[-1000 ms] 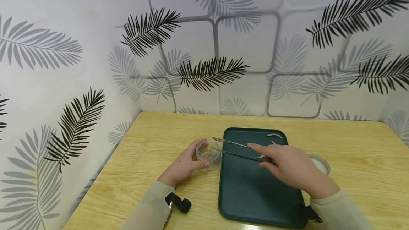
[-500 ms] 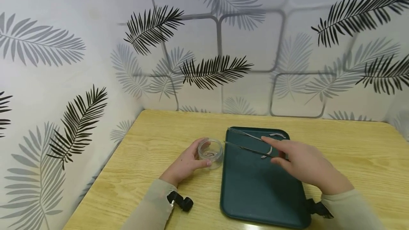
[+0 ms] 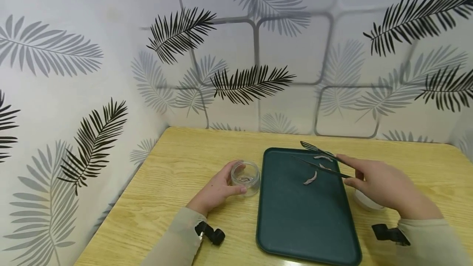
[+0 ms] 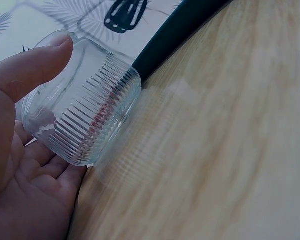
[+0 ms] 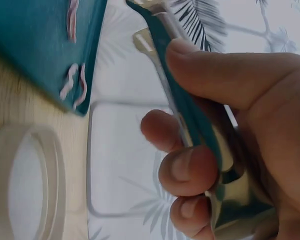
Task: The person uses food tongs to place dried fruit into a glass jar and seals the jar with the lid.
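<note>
Clear glass jar: upright on the wood-grain counter, just beside the left edge of the dark green tray; whether jar and tray touch, I cannot tell. My left grip holds the jar, thumb along its near side, fingers around the far side. Head view, through the mouth: a small pinkish mass at the bottom. Left wrist view adds ribs in the glass and reddish bits behind them, too blurred to count.

My right grip holds metal tongs, fingers curled around the handle. Tong arms stand wide apart, their ends toward the far part of the tray. Head view gives both arms full length, dark; right wrist view gives the shiny metal of the handle and each finger's place on it. Left wrist view catches one slotted end.

Three thin pinkish strips lie on the far half of the tray. From the head, the two farther right are partly crossed by the tongs; from the right wrist they show uncovered.

Pale round lid: on the counter, right of the tray. Head view has it partly behind my right grip; right wrist view shows its raised rim.
</note>
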`<action>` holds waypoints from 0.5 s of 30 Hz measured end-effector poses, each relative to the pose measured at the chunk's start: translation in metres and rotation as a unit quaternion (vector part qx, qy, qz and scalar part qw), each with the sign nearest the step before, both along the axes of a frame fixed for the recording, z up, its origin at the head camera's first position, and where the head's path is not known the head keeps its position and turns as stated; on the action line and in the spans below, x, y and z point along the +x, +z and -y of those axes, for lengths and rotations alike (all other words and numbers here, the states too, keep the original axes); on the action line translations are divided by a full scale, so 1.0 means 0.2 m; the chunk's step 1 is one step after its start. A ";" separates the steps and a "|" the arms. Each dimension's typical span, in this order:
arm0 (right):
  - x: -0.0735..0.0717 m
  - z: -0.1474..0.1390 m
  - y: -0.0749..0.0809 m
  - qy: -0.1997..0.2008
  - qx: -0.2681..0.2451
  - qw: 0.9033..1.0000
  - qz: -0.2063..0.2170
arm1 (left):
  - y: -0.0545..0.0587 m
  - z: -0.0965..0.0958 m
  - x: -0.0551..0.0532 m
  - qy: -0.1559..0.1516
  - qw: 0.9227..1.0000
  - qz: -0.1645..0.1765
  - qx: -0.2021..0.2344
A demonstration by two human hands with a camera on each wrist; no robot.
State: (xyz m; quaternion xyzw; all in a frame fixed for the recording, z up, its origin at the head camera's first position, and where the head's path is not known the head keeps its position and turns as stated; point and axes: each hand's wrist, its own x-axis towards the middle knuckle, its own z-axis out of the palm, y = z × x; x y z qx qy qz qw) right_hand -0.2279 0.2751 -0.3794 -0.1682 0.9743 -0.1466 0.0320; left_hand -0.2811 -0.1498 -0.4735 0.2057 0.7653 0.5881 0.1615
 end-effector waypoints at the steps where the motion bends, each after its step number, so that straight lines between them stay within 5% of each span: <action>1: 0.00 -0.02 0.00 -0.003 -0.001 1.000 0.007 | 0.00 0.00 0.00 0.000 1.000 0.000 0.000; 8: -0.02 -0.13 -0.01 -0.026 0.013 0.998 0.050 | 0.01 0.00 0.00 -0.001 1.000 0.000 -0.001; 15: -0.04 -0.20 -0.04 -0.048 0.040 0.998 0.031 | 0.00 0.00 0.00 -0.002 1.000 -0.003 0.000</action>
